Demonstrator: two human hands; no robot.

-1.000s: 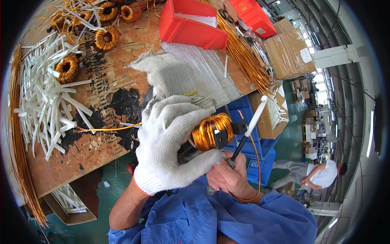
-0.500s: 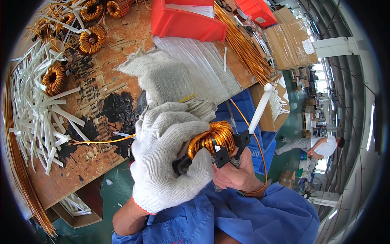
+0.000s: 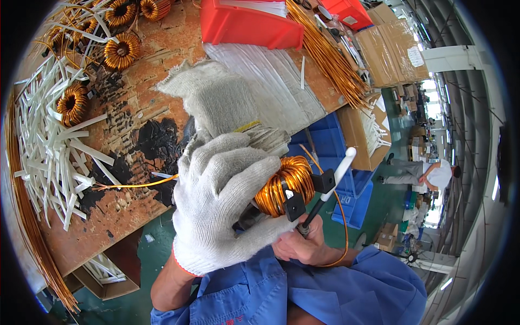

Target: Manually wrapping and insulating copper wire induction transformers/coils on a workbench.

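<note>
My left hand (image 3: 216,203), in a white knit glove, is closed round a copper-wound ring coil (image 3: 285,187) with black plastic blocks on its right side. Its thumb reaches below the coil. My right hand (image 3: 300,244) is bare and closed on the lower end of a rod tool (image 3: 340,170) with a black shaft and a rounded white tip. The rod slants up to the right, beside the black blocks. A loose copper wire (image 3: 342,208) bows round to the right hand. Another wire end (image 3: 138,184) sticks out left of the glove.
Before me is a worn wooden bench (image 3: 135,214) with white strips (image 3: 51,146) and several finished coils (image 3: 121,52). A grey cloth pad (image 3: 216,103) lies behind my hands. Further back are a red bin (image 3: 252,27) and copper wires (image 3: 327,54). Blue crates (image 3: 327,141) stand right, near a carton (image 3: 365,135).
The right hand and rod tool have shifted down and slightly left, the white tip dropping beside the coil. The coil has turned a little in the left hand. The loose wire has moved.
</note>
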